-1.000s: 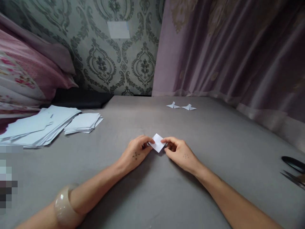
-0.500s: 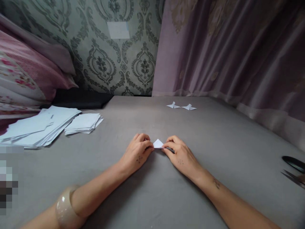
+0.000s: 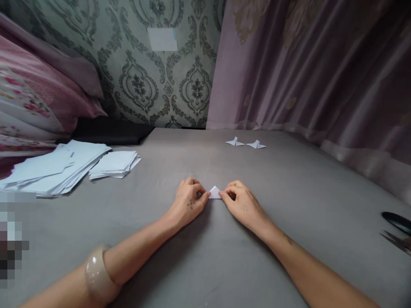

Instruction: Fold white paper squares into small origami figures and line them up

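Observation:
A small piece of folded white paper (image 3: 215, 193), triangular where it shows, is between my hands over the middle of the grey table. My left hand (image 3: 190, 197) pinches its left corner between thumb and fingers. At the opposite corner my right hand (image 3: 242, 201) has its thumb and forefinger closed on the paper. Its point faces away from me and its straight lower edge faces me. The fingertips cover both side corners.
Two folded paper shapes (image 3: 235, 141) stand at the back of the grey table (image 3: 199, 261). On the left lie a stack of small paper squares (image 3: 114, 164) and larger sheets (image 3: 77, 154). Scissors (image 3: 396, 240) and a dark oval object (image 3: 397, 221) are at the right edge.
My hands still hold the paper at both sides. The thumbs have shifted slightly up along its corners, and the view has moved a little.

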A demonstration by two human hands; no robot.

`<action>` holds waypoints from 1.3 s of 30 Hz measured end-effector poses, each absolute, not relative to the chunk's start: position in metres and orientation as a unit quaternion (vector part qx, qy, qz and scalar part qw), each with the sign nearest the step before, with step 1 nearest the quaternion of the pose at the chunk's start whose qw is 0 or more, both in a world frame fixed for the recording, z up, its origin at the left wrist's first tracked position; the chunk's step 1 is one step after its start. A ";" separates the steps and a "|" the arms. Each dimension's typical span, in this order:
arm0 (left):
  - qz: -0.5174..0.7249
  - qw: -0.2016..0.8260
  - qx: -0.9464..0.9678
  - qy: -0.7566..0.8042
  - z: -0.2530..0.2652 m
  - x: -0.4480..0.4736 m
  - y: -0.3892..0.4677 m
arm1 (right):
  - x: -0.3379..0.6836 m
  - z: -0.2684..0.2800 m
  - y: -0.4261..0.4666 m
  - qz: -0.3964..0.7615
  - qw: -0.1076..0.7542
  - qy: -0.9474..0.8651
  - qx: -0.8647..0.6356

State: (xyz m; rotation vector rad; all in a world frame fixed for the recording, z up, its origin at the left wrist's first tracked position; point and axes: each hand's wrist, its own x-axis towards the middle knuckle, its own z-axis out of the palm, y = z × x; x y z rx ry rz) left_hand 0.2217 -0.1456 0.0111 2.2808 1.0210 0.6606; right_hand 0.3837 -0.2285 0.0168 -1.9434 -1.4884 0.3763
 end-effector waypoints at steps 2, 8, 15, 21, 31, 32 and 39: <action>0.253 0.273 0.845 0.384 0.009 0.223 -0.145 | 0.383 0.015 -0.227 0.125 0.321 -0.568 -0.748; 0.255 0.274 0.847 0.377 0.006 0.222 -0.143 | 0.382 0.016 -0.226 0.107 0.295 -0.579 -0.752; 0.253 0.254 0.860 0.363 -0.002 0.221 -0.137 | 0.380 0.021 -0.227 0.116 0.269 -0.582 -0.758; 0.243 0.244 0.867 0.360 -0.006 0.218 -0.134 | 0.381 0.026 -0.228 0.129 0.253 -0.591 -0.755; 0.231 0.193 0.903 0.307 0.004 0.220 -0.142 | 0.385 0.020 -0.233 0.090 0.273 -0.624 -0.727; 0.226 0.181 0.912 0.289 0.008 0.221 -0.144 | 0.384 0.020 -0.233 0.080 0.272 -0.631 -0.722; 0.123 0.055 0.969 0.206 0.026 0.219 -0.153 | 0.375 0.021 -0.233 0.032 0.220 -0.729 -0.648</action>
